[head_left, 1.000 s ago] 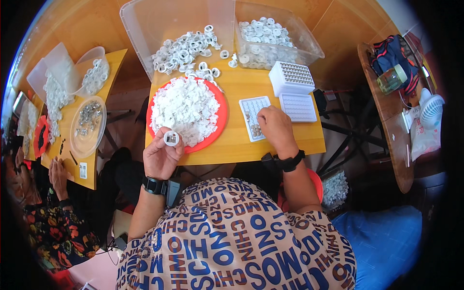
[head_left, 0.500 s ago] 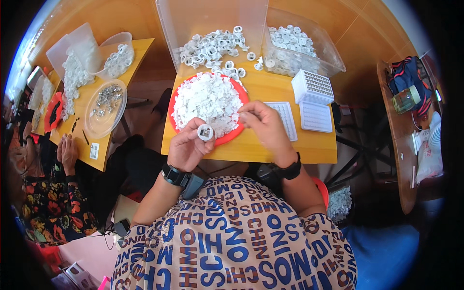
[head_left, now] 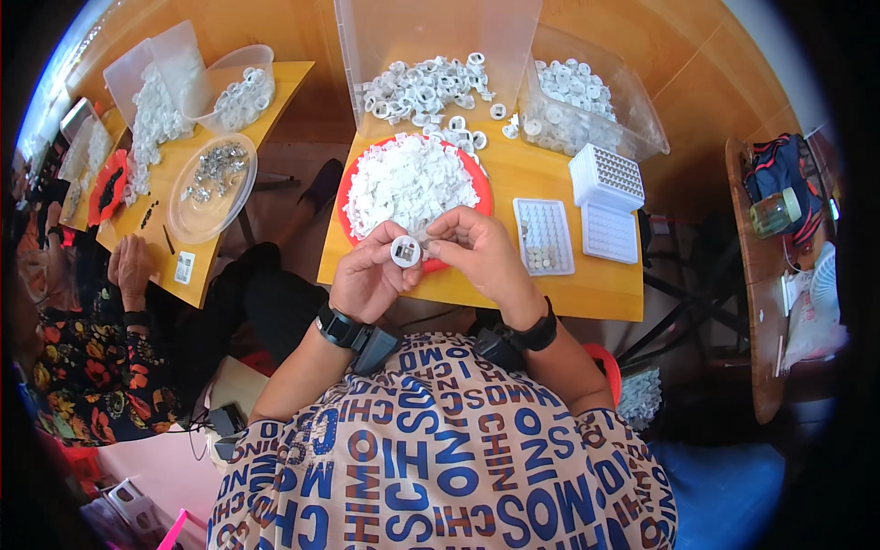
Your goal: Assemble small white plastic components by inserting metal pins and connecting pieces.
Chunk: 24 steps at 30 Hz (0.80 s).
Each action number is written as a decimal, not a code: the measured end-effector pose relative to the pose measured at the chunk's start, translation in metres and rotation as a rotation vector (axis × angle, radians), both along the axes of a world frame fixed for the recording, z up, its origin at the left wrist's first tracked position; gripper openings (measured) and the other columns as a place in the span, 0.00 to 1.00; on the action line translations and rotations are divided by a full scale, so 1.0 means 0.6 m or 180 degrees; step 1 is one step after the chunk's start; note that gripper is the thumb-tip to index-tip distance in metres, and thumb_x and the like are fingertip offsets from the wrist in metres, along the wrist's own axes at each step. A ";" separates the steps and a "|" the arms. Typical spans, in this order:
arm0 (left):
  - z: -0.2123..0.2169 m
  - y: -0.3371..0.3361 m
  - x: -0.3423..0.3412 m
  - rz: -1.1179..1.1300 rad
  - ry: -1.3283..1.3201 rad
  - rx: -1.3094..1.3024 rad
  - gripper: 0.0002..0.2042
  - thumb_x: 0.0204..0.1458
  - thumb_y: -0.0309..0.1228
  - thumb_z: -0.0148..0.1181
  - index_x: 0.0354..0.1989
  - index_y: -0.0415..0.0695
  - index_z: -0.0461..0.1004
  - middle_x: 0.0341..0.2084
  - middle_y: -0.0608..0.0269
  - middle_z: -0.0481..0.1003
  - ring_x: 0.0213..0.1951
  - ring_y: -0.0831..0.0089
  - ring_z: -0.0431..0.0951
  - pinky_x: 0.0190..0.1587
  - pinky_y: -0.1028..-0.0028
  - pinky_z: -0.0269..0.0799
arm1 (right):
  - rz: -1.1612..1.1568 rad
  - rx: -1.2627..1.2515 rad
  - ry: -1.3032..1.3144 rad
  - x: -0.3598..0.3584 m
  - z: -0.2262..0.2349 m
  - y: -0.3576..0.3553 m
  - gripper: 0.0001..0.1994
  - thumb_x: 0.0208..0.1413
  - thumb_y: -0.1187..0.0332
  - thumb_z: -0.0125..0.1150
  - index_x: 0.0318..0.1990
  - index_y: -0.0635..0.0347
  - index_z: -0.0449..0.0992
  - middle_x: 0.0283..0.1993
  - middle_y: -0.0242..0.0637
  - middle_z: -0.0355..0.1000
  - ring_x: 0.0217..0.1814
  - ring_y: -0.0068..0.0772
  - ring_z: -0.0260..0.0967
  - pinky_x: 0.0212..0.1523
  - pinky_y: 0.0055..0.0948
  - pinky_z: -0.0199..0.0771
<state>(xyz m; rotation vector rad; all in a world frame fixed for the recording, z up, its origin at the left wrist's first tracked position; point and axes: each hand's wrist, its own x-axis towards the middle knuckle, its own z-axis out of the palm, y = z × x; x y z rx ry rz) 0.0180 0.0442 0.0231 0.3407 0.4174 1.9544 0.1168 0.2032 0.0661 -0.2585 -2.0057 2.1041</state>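
Observation:
A small round white plastic part [head_left: 405,251] with a dark square opening is gripped between the fingers of my left hand [head_left: 360,281]. My right hand [head_left: 483,259] is closed in a pinch close beside the part; whatever its fingertips hold is too small to make out. Just beyond both hands sits a red basin [head_left: 346,215], heaped with small white plastic pieces [head_left: 408,183]. To the right of my right hand lies a white compartment tray [head_left: 545,225] with several small round pieces in its near cells.
Behind the basin, a tipped clear bin [head_left: 435,37] spills round white parts [head_left: 426,89]. Another clear bin [head_left: 632,137] of white parts stands at the back right, near stacked white trays [head_left: 605,179]. At left, a person's hands [head_left: 131,266] rest by another table [head_left: 197,243].
My right hand has come in from over the basin's right side to the round part in my left hand. The view has shifted slightly, and the compartment tray shows more fully.

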 end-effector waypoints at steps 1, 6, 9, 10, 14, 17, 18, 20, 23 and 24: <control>0.001 0.000 0.000 0.0011 -0.0015 -0.0008 0.10 0.54 0.32 0.54 0.39 0.39 0.67 0.32 0.50 0.74 0.32 0.63 0.76 0.37 0.72 0.72 | 0.0011 0.0013 -0.0005 0.001 0.002 -0.002 0.04 0.53 0.79 0.59 0.37 0.66 0.73 0.33 0.30 0.74 0.35 0.17 0.71 0.37 0.19 0.73; -0.002 0.005 0.004 -0.0062 0.0015 0.0004 0.08 0.56 0.31 0.52 0.40 0.40 0.67 0.33 0.54 0.74 0.30 0.65 0.76 0.35 0.73 0.71 | -0.0404 0.0817 0.0204 0.008 0.011 -0.017 0.05 0.52 0.79 0.60 0.36 0.66 0.73 0.31 0.36 0.75 0.34 0.22 0.74 0.35 0.23 0.75; -0.007 0.003 0.001 -0.0071 -0.0001 -0.0004 0.09 0.55 0.32 0.53 0.40 0.40 0.67 0.33 0.52 0.74 0.31 0.65 0.76 0.35 0.73 0.72 | -0.0555 0.1217 0.0306 0.014 0.024 -0.024 0.05 0.51 0.79 0.60 0.35 0.67 0.73 0.30 0.39 0.76 0.32 0.26 0.76 0.34 0.25 0.75; -0.010 0.003 0.000 -0.0069 -0.0001 -0.0008 0.11 0.54 0.32 0.55 0.40 0.39 0.66 0.34 0.50 0.74 0.31 0.64 0.77 0.35 0.73 0.73 | -0.0549 0.1213 0.0308 0.014 0.026 -0.025 0.05 0.51 0.79 0.60 0.35 0.67 0.73 0.30 0.39 0.76 0.32 0.26 0.76 0.34 0.25 0.75; -0.010 0.004 0.002 0.0001 0.0005 0.0000 0.10 0.55 0.31 0.54 0.40 0.39 0.66 0.33 0.51 0.75 0.31 0.64 0.77 0.34 0.74 0.73 | -0.0608 0.1654 0.0515 0.018 0.043 -0.031 0.04 0.50 0.80 0.60 0.34 0.65 0.73 0.29 0.41 0.75 0.31 0.31 0.76 0.32 0.26 0.75; -0.003 0.006 0.005 0.0110 0.0178 -0.0151 0.08 0.57 0.31 0.52 0.40 0.40 0.67 0.31 0.57 0.75 0.29 0.67 0.76 0.33 0.75 0.70 | -0.0596 0.1808 0.0572 0.019 0.046 -0.036 0.05 0.49 0.80 0.60 0.34 0.64 0.73 0.29 0.42 0.75 0.31 0.36 0.76 0.31 0.28 0.74; -0.003 0.006 0.005 0.0134 0.0254 -0.0200 0.08 0.57 0.30 0.52 0.40 0.40 0.67 0.30 0.57 0.75 0.29 0.69 0.76 0.33 0.75 0.70 | -0.0596 0.1875 0.0622 0.019 0.046 -0.038 0.05 0.49 0.81 0.59 0.34 0.64 0.73 0.29 0.42 0.74 0.30 0.38 0.76 0.30 0.28 0.74; 0.000 0.006 0.006 0.0155 0.0330 -0.0250 0.08 0.57 0.30 0.52 0.40 0.39 0.67 0.30 0.58 0.74 0.29 0.70 0.75 0.33 0.76 0.70 | -0.0644 0.2049 0.0688 0.017 0.044 -0.040 0.05 0.48 0.81 0.59 0.33 0.63 0.72 0.28 0.42 0.73 0.30 0.40 0.75 0.30 0.31 0.73; 0.003 0.007 0.007 0.0196 0.0486 -0.0411 0.07 0.57 0.29 0.52 0.40 0.40 0.67 0.28 0.59 0.74 0.28 0.73 0.75 0.34 0.77 0.70 | -0.0686 0.2462 0.0806 0.015 0.039 -0.039 0.06 0.47 0.81 0.59 0.32 0.62 0.71 0.28 0.41 0.71 0.30 0.43 0.72 0.31 0.35 0.72; 0.004 0.007 0.008 0.0237 0.0541 -0.0443 0.07 0.57 0.28 0.52 0.40 0.40 0.66 0.28 0.60 0.74 0.28 0.74 0.75 0.33 0.78 0.70 | -0.0687 0.2706 0.0863 0.014 0.039 -0.039 0.07 0.46 0.81 0.59 0.32 0.61 0.71 0.28 0.40 0.70 0.31 0.45 0.71 0.31 0.36 0.72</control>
